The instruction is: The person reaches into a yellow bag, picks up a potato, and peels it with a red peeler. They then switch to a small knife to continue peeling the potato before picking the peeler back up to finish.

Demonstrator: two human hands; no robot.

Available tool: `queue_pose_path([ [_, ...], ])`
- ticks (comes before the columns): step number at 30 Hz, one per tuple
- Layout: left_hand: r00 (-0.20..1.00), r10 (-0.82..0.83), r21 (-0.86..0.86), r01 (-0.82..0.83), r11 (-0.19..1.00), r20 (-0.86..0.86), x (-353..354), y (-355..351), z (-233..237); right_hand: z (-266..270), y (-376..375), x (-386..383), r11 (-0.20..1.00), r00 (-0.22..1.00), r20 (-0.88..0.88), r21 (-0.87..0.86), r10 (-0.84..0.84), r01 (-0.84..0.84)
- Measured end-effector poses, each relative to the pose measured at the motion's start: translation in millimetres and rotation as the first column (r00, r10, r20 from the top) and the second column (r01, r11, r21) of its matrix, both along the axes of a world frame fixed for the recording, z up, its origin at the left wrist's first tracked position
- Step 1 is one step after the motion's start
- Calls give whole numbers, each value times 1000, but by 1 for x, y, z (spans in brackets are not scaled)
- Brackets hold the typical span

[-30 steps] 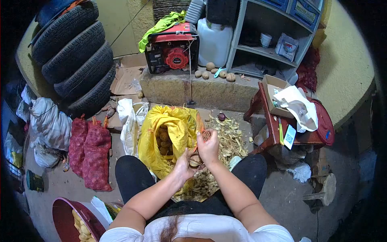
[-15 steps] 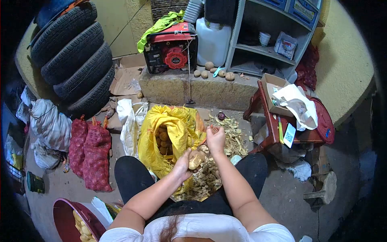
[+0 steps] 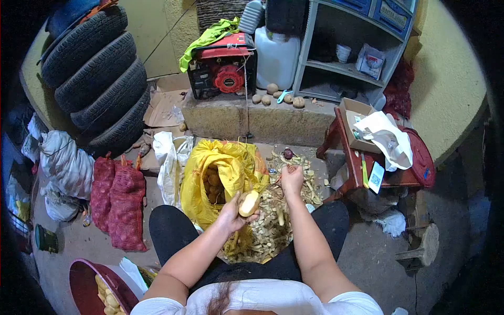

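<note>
My left hand (image 3: pixel 233 214) is closed round a potato (image 3: pixel 249 203) whose upper side is pale and peeled. To its right, and apart from the potato, my right hand (image 3: pixel 292 181) is closed on what looks like a peeler, mostly hidden by the fingers, with a little reddish colour showing. Below both hands, potato peels (image 3: pixel 270 236) lie heaped between my knees, and one long strip hangs or lies near the right wrist. Beside the left hand stands an open yellow sack (image 3: pixel 195 181) with unpeeled potatoes (image 3: pixel 213 186) inside.
A maroon tub (image 3: pixel 84 283) at lower left holds peeled potatoes (image 3: pixel 109 299). Red net bags (image 3: pixel 126 205) stand on the left. A red stool (image 3: pixel 346 181) bears a box and a phone. Behind, a concrete ledge (image 3: pixel 220 121) carries a generator (image 3: pixel 223 68) and loose potatoes.
The potato has turned in my left hand, now showing its pale peeled side upward. My right hand has moved slightly right and down, away from the potato.
</note>
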State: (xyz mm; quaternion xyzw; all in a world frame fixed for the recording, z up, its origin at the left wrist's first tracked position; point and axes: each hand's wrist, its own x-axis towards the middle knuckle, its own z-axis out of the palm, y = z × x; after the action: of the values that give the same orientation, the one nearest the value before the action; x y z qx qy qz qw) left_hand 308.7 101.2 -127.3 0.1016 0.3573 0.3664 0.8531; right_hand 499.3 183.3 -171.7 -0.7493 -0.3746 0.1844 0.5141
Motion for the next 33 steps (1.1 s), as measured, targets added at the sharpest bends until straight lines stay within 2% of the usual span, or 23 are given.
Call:
queue_pose_path([
  [1, 998, 66, -52, -65, 997, 11, 0, 1, 3, 5, -1, -3, 1000, 1000, 2, 1, 4, -4],
  [3, 999, 50, -75, -50, 996, 9, -1, 5, -6, 14, -5, -12, 989, 994, 96, 133, 52, -65],
  [4, 999, 34, -76, -32, 997, 32, -1, 6, -13, 50, -22, -26, 979, 985, -79, 150, 153, -140],
  [5, 998, 19, -75, -15, 997, 56, -1, 6, -16, 56, -27, -38, 979, 985, -79, 151, 152, -139],
  [7, 1000, 14, -57, -14, 998, -3, 3, 3, -16, 57, -41, -58, 907, 924, -189, 332, 333, -259],
  [8, 998, 11, -40, -13, 999, -62, 7, 2, -16, 61, -48, -66, 907, 923, -190, 332, 334, -260],
  [9, 998, 11, -41, -14, 999, -63, 11, 1, -15, 65, -56, -72, 898, 932, -95, 316, 351, -306],
  [10, 994, 74, -74, -79, 994, -78, 15, 0, -13, 66, -61, -74, 889, 931, -1, 296, 365, -349],
  [12, 988, 146, -100, -151, 983, -57, 17, -2, -17, 63, -62, -76, 896, 936, 48, 277, 348, -347],
  [13, 988, 145, -100, -150, 984, -59, 16, -3, -17, 62, -62, -76, 901, 938, 100, 259, 332, -347],
  [15, 996, 75, -52, -78, 996, -46, 12, -3, -15, 55, -56, -73, 904, 944, 54, 274, 327, -329],
  [18, 1000, 27, -44, -26, 999, 11, 9, 1, -21, 52, -51, -70, 921, 957, 99, 261, 273, -290],
  [22, 998, 51, -74, -53, 996, -30, 14, -1, -15, 63, -40, -56, 958, 973, -43, 193, 226, -214],
  [24, 986, 25, -33, -31, 999, -166, 15, -3, -4, 50, -27, -40, 983, 982, -97, 105, 161, -151],
  [25, 986, 24, -31, -30, 999, -164, 14, -5, -3, 40, -21, -31, 983, 982, -96, 106, 160, -150],
  [27, 990, -47, 17, 49, 999, -136, 9, -7, -3, 27, -14, -17, 975, 979, 70, -122, 193, -184],
  [28, 993, -37, 28, 40, 999, -111, 8, -6, -4, 27, -11, -15, 967, 983, 78, -211, 164, -144],
  [29, 993, -33, 28, 37, 999, -110, 5, -4, -5, 26, -9, -13, 966, 983, 79, -210, 167, -147],
  [31, 1000, -23, -20, 23, 1000, -10, 1, -1, -1, 24, -7, -7, 983, 992, -25, -130, 126, -129],
  [32, 999, 32, -46, -33, 998, -25, 1, -1, 4, 9, 5, -4, 985, 908, -384, 45, 170, -166],
  [33, 999, 31, -49, -33, 998, -24, 0, -1, 3, -2, 10, 16, 952, 818, -517, -24, 250, -306],
])
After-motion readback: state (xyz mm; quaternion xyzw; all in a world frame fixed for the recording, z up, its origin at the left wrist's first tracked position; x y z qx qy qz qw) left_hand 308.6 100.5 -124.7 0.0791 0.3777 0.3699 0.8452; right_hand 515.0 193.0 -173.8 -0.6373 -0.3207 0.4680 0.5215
